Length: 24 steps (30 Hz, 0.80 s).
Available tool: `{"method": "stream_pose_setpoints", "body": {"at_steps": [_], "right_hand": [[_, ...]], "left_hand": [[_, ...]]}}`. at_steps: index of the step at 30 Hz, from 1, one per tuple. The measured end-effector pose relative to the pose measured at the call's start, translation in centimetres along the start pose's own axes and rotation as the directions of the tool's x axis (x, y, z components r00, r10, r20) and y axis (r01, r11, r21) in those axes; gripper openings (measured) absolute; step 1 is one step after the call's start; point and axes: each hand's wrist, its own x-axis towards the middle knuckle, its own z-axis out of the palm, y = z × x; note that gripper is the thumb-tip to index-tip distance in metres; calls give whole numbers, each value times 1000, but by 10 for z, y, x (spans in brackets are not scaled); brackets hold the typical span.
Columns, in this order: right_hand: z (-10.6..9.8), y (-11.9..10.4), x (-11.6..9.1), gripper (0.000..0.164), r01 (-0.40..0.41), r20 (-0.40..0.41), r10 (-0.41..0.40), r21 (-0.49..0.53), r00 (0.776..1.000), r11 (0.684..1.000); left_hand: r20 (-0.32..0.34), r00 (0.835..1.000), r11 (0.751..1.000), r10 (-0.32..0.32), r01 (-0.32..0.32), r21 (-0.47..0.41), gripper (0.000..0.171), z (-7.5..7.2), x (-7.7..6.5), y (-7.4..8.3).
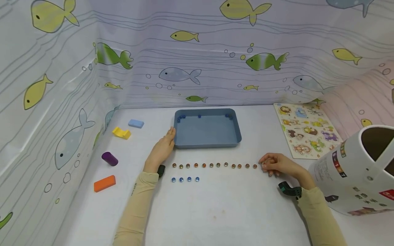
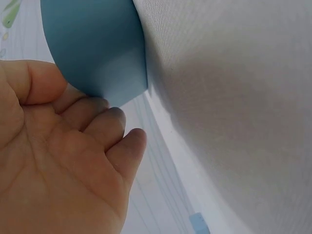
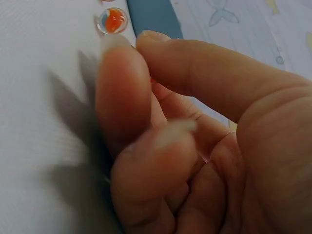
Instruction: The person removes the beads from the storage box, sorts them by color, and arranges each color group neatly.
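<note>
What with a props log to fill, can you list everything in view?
Tray: one, blue-grey, back middle
Tray marbles: several, blue, near its far side
Long-row marbles: at least twelve, mostly brownish or orange, before the tray
Short-row marbles: four, blue, nearer the person
Toy blocks: four, orange, purple, yellow, light blue, left side
Animal board: one, multicoloured, far right
Container: one, white with prints, right
Table: one, white, underneath
Fish-print cloth: count unclear, pale, behind and both sides
Wrist devices: two, dark, one per wrist
Sleeves: two, tan, lower edge
Left grip: one, bare, against the tray's left side
Right grip: one, bare, at the long row's right end; any hold unclear
</note>
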Motion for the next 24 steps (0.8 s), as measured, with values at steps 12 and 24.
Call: {"method": "stream_pose_setpoints", "body": {"at_steps": [12, 24], "right_hand": [[5, -1, 2, 33, -27, 8, 27, -17, 1000, 999], [0, -2, 0, 39, -29, 30, 29, -19, 999, 999]], "left_hand": [[7, 1000, 1000, 0, 0, -27, 52, -1, 0, 1], [14, 1000, 1000, -2, 2, -21, 52, -2, -1, 1]]}}
